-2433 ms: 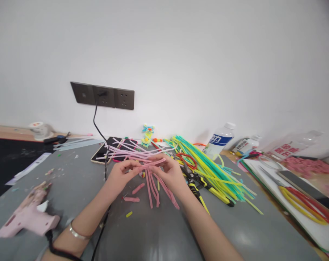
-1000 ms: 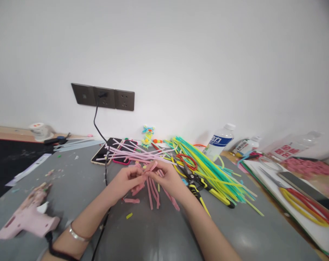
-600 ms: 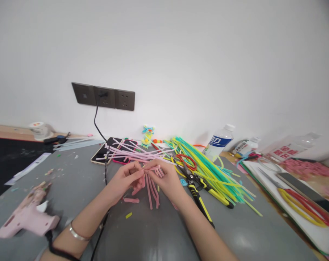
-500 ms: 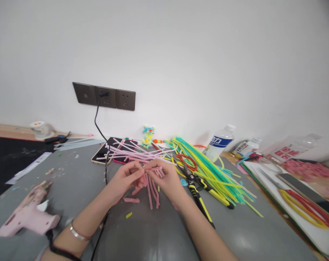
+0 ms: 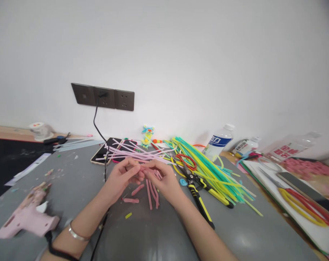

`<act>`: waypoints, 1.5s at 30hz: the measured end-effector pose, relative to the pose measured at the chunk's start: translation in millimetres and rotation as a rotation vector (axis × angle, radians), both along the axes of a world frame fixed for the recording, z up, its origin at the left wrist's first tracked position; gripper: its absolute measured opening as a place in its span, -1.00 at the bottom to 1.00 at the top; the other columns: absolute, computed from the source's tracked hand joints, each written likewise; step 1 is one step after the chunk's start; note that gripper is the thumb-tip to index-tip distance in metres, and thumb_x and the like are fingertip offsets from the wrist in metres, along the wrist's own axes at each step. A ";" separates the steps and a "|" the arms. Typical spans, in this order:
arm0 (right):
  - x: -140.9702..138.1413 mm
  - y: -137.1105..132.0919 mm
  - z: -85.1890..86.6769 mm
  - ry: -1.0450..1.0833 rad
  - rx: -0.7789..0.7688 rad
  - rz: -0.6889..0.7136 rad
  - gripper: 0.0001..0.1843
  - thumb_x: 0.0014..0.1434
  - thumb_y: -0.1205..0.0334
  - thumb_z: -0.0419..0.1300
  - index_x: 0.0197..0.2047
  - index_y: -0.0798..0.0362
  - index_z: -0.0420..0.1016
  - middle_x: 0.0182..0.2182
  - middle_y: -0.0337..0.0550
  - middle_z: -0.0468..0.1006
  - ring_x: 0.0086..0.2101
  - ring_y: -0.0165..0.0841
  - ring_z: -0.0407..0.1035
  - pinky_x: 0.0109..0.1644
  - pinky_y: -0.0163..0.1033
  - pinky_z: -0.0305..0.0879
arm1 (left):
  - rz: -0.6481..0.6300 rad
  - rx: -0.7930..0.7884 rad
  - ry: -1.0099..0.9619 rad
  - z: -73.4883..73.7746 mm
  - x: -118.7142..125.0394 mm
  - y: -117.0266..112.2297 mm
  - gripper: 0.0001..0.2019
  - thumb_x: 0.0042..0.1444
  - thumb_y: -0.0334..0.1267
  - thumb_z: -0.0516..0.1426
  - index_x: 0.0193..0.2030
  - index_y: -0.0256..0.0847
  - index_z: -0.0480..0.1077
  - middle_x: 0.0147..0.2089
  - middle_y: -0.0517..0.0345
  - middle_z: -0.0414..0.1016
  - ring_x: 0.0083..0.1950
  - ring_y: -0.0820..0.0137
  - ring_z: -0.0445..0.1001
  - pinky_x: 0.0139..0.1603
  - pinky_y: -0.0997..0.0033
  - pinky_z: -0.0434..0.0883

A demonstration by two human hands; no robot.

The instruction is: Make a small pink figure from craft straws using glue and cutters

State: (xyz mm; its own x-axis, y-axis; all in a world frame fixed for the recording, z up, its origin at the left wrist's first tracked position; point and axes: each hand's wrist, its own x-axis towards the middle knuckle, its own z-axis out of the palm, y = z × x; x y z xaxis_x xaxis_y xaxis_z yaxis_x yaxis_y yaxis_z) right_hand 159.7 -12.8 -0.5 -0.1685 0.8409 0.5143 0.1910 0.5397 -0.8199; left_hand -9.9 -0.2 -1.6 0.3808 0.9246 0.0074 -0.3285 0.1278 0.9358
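Observation:
My left hand [image 5: 123,177] and my right hand [image 5: 161,178] meet fingertip to fingertip over the grey table [image 5: 153,232]. Both pinch the same short pink pipe cleaner piece [image 5: 143,169] between them. Just below the hands lie several cut pink pieces [image 5: 153,188], with two short bits [image 5: 132,199] to the left. A heap of long pale pink pipe cleaners [image 5: 132,152] lies right behind the hands.
A pink glue gun [image 5: 27,215] lies at the left, its black cord [image 5: 100,232] running up to the wall socket [image 5: 103,96]. Yellow-handled cutters [image 5: 198,197], green and yellow pipe cleaners [image 5: 210,165], a water bottle [image 5: 220,140], two phones [image 5: 106,148] and yellow scissors [image 5: 303,201] are around.
My hands have drawn close together and sunk a little toward the table. The pink piece, once held out long between them, is now short and bunched at my fingertips.

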 end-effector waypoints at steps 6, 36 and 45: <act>-0.3 1.7 -0.8 0.012 -0.063 -0.059 -0.94 0.14 0.32 0.24 -0.36 0.04 0.54 -0.41 -0.18 0.61 -0.36 -0.33 0.48 -0.23 -0.28 0.39 | -0.055 0.102 0.179 -4.7 0.0 3.3 -0.73 0.08 -0.11 0.27 -0.43 -0.27 0.38 -0.51 0.19 0.55 -0.54 0.54 0.43 -0.50 0.60 0.37; 1.9 3.3 -3.2 -0.020 -0.108 -0.144 -0.91 0.13 0.27 0.18 -0.41 0.05 0.42 -0.50 -0.26 0.42 -0.44 -0.39 0.27 -0.32 -0.29 0.20 | -0.022 0.136 0.215 -0.8 1.7 1.2 -0.67 0.09 -0.04 0.24 -0.45 -0.23 0.26 -0.53 0.18 0.54 -0.57 0.47 0.48 -0.59 0.56 0.34; 1.6 1.7 3.0 0.061 -0.182 -0.104 -0.90 0.15 0.21 0.21 -0.37 0.03 0.44 -0.46 -0.24 0.48 -0.44 -0.38 0.36 -0.33 -0.29 0.30 | -0.162 0.154 0.122 -1.1 -1.9 -2.5 -0.72 0.20 -0.11 0.18 -0.42 -0.23 0.29 -0.54 0.19 0.49 -0.59 0.48 0.39 -0.57 0.49 0.33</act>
State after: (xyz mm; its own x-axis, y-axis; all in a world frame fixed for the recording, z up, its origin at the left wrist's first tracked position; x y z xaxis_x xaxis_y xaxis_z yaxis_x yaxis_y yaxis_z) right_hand 161.3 -11.2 2.5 -0.0492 0.9320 0.3590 0.1848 0.3617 -0.9138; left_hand -11.7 -2.7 -2.6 0.5302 0.8433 0.0882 -0.1991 0.0227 0.9797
